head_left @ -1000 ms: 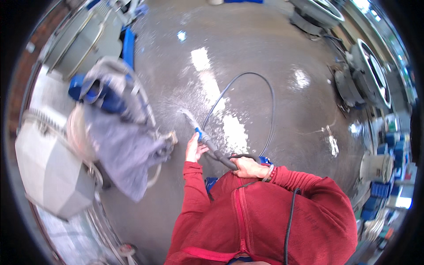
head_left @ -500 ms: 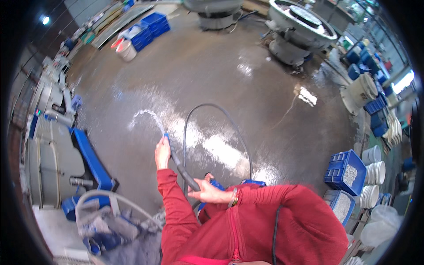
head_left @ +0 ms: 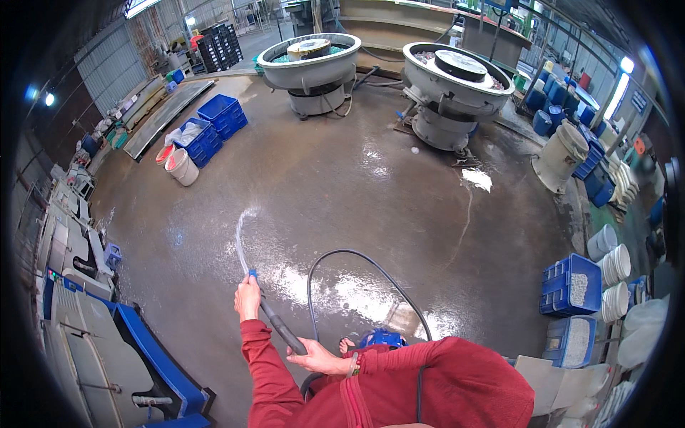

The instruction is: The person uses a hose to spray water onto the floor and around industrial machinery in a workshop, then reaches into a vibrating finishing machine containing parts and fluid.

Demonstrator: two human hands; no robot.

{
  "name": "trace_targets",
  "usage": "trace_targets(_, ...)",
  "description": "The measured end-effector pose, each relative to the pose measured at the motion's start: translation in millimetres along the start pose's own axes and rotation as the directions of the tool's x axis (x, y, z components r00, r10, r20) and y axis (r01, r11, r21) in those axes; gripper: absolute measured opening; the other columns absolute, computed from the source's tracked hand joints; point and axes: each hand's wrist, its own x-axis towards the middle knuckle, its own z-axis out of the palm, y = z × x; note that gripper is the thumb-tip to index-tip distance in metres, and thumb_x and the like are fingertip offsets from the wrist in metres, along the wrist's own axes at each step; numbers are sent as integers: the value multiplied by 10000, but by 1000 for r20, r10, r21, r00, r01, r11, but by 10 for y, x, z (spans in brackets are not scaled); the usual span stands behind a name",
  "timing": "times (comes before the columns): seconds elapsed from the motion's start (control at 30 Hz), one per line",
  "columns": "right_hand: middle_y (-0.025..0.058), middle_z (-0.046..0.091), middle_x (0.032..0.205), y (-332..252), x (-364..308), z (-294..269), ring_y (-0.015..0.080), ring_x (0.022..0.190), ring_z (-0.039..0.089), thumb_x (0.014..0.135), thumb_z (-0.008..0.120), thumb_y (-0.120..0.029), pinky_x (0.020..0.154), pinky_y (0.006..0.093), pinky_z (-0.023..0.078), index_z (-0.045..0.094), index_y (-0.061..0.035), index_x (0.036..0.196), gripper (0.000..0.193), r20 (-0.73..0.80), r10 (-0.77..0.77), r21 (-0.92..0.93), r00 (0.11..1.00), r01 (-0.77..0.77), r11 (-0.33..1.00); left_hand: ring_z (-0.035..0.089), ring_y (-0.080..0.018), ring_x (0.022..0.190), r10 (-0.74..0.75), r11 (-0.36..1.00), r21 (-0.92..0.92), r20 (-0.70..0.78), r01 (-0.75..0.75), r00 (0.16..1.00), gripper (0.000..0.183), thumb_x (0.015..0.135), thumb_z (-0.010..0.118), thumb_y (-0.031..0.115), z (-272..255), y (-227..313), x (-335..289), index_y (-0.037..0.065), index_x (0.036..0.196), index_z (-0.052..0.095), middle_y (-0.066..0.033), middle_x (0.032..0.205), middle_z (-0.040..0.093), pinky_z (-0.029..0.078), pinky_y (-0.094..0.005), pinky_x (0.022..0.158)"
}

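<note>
My left hand (head_left: 247, 298) is wrapped round the front end of a dark hose (head_left: 280, 327), just behind its blue nozzle (head_left: 252, 273). Farther back along the same hose, my right hand (head_left: 320, 357) grips the thick grey section. A stream of water (head_left: 241, 241) leaves the nozzle and lands on the wet concrete floor (head_left: 335, 192) ahead. Beyond my right hand, the rest of the hose rises in a loop on the floor and runs back behind my right sleeve.
Two round bowl-shaped machines (head_left: 308, 68) stand at the back. Blue crates (head_left: 222, 116) and white buckets (head_left: 182, 167) are at far left. Crates of white pellets (head_left: 571, 284) and stacked white buckets (head_left: 614, 264) line the right. A grey machine with a blue frame (head_left: 153, 357) stands at near left.
The view has tilted up, bringing more of the back machines into sight. My hands keep their hold on the hose, and the water stream now reaches straighter forward.
</note>
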Motion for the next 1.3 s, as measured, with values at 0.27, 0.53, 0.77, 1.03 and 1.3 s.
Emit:
trace_targets(0.27,-63,354,553,-425,1253,-122,26,406,290,805,587,-132,354,206,199,438,-88,879,172,68,129,103,989,-135,985,512,-381,1020,-118,986,122,-2,118,993,457,836,295,417,107,-30,1283,181,1141,540,-188,1058,569,392,-478,859)
trace_targets(0.53,11,464,613,-614,2809,82,94,516,452,720,604,-165,435,260,380,471,-47,841,216,211,-238,-194,948,279,940,543,-364,953,-108,983,-172,-283,61,953,481,852,336,474,-797,-101,2295,144,1138,538,-169,1024,587,423,-443,789)
trace_targets(0.77,-23,403,543,-1518,3992,-42,48,363,324,793,581,-44,325,214,245,424,-73,901,194,338,367,-37,867,-377,925,549,-384,932,-370,929,-71,-235,363,899,439,866,289,420,-1045,-3,3432,146,1082,556,-193,975,592,414,-496,811)
trace_targets(1.03,-16,391,525,-1604,5177,327,55,364,316,791,560,8,333,205,219,426,-52,874,169,519,447,-146,728,-440,886,545,-406,907,-488,871,-260,-346,418,802,441,840,397,408,-1627,-568,4211,112,1147,510,-262,939,563,395,-509,785)
trace_targets(1.3,-16,404,541,-1900,7226,1183,56,369,324,788,562,17,335,212,236,424,-53,862,172,593,496,-229,634,-458,859,584,-392,812,-501,865,-226,-441,448,745,372,826,435,388,-2624,-1250,5993,102,1009,586,-216,823,608,426,-493,735)
